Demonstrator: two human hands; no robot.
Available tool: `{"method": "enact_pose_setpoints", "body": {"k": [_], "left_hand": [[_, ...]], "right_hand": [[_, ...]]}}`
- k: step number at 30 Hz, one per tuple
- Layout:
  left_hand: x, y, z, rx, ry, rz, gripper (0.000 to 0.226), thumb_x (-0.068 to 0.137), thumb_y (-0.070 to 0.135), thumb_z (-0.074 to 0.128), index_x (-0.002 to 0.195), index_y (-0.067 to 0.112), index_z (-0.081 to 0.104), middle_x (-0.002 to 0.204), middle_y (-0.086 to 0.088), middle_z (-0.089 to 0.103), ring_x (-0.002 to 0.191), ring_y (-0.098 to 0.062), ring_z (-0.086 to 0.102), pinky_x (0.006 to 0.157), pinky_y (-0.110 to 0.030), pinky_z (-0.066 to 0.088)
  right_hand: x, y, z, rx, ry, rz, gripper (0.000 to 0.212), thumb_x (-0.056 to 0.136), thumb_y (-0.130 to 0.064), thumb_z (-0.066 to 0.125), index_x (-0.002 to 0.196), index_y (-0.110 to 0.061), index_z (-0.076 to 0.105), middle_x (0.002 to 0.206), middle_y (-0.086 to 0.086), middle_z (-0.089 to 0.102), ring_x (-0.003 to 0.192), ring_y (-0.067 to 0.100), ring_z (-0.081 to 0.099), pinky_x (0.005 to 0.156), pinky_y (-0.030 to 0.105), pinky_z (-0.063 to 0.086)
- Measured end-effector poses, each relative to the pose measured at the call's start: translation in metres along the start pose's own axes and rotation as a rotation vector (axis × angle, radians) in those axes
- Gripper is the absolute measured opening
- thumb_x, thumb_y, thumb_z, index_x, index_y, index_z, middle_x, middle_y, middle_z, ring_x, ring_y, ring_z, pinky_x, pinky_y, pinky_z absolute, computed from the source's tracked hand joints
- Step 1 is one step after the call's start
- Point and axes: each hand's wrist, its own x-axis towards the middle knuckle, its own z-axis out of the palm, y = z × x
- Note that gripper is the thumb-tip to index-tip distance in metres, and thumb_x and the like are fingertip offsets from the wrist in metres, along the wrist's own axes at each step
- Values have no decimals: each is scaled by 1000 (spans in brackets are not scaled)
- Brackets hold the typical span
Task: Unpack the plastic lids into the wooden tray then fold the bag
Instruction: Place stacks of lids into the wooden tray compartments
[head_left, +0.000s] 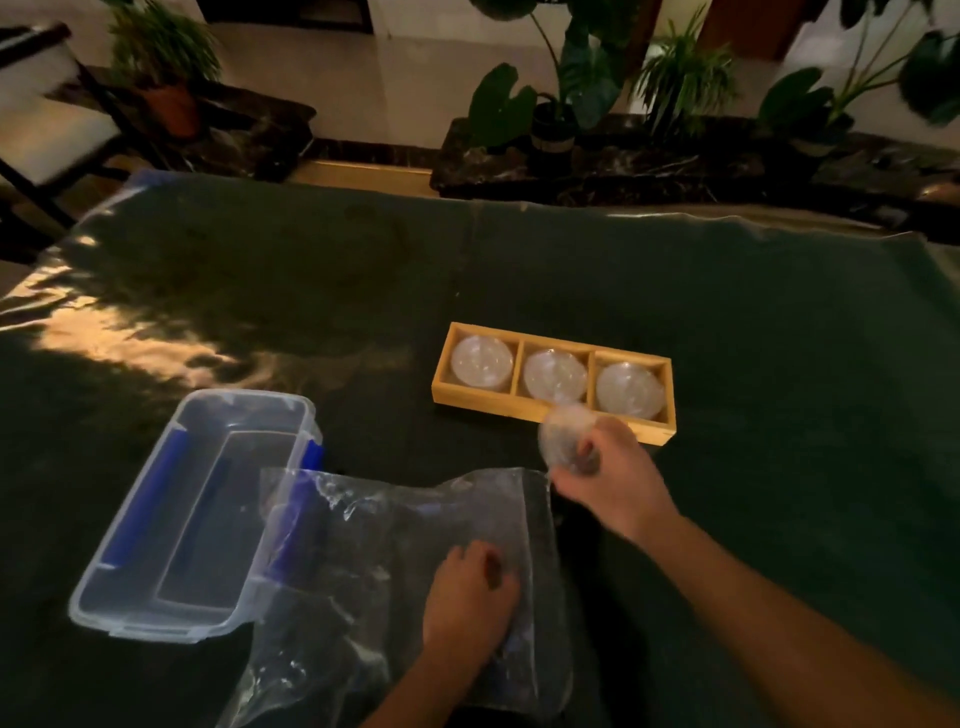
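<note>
A wooden tray (540, 407) with three compartments lies on the dark green table, right of centre. Each compartment holds a round clear plastic lid (481, 361). My right hand (610, 480) holds another clear lid (563, 434) in the air just in front of the tray's near wall, between the tray and the bag. The clear plastic bag (374, 561) lies crumpled on the table near me. My left hand (470, 603) presses down on the bag's right part, fingers curled on the plastic.
A clear plastic storage box (130, 603) with blue clips stands to the left, its right edge under the bag. Potted plants (556, 104) and dark ledges stand beyond the table's far edge. A chair (47, 104) is at the far left.
</note>
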Motion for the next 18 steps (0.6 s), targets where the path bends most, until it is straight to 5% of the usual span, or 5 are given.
{"method": "enact_pose_setpoints", "body": {"k": [5,10,13,18], "left_hand": [[-3,-10,37,368,-116,290,59,96,49,47,148,30,26,154,-8,24,135,-27,30,109,-40,33],[-6,-14,45,447,-251,259,66,99,51,45,154,30,15,160,-11,14,142,-31,23,112,-44,29],[-2,-16,43,440,-261,248,67,99,50,46,154,31,13,161,-10,11,143,-31,20,114,-45,27],[-2,-15,43,438,-286,239,67,99,50,45,153,31,10,161,-12,11,143,-33,19,114,-47,28]], "right_hand": [[95,-12,-1,-217,105,161,42,71,-49,76,99,-28,52,116,0,51,92,14,49,74,32,41],[137,-12,18,-339,50,275,71,70,-56,73,128,-23,49,132,10,49,110,28,51,90,45,46],[142,-8,33,-434,-72,350,91,67,-72,65,140,-24,40,151,13,34,138,39,30,107,60,29],[142,-13,26,-504,-153,347,96,63,-78,57,143,-27,40,162,10,13,146,41,5,108,65,19]]}}
